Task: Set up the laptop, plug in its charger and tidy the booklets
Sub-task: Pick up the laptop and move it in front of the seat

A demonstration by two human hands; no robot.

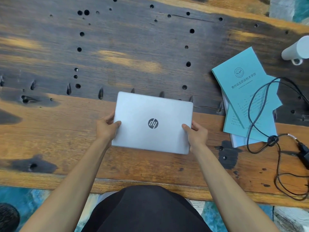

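Left hand [107, 127] and right hand [196, 133] each grip a side of the closed laptop [153, 123] over the bench [58, 131]; booklets [247, 97] and charger cable [260, 104] at three o'clock.

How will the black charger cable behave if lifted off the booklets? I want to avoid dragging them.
The charger cable looks thin and floppy, so it would probably sag. Its loops lie across the teal booklets, so it may drag those loose covers.
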